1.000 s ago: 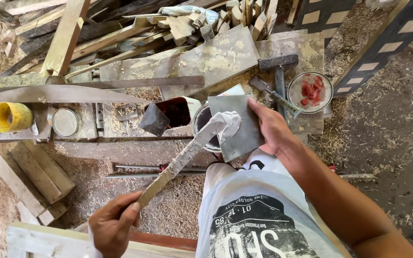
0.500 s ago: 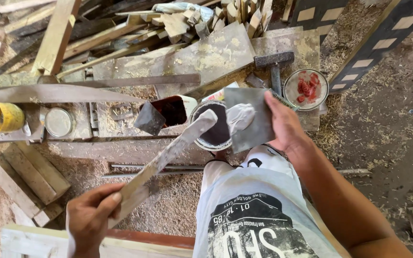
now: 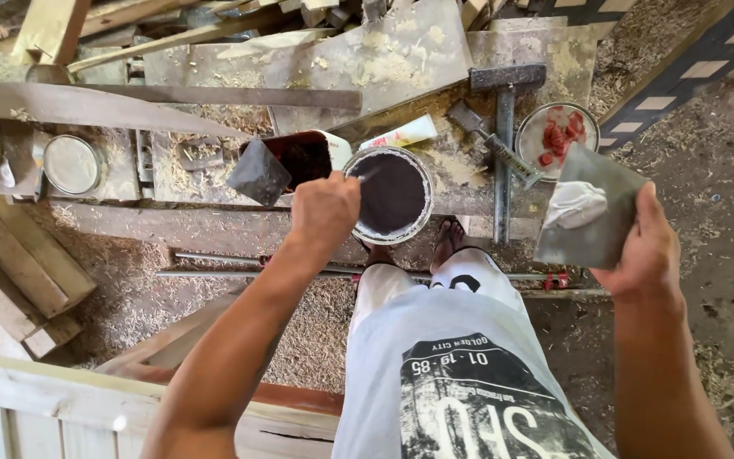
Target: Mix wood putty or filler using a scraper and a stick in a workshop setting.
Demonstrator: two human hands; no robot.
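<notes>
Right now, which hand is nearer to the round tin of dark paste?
Left. The left hand is at the round tin of dark paste, by its left rim. The right hand is far to its right, holding a grey metal plate.

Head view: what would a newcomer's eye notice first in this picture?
First the round can of dark paste at the centre, with the left hand closed just beside its rim. At right, the right hand holds up a grey square plate bearing a pale smear. Behind lies a hammer.
</notes>
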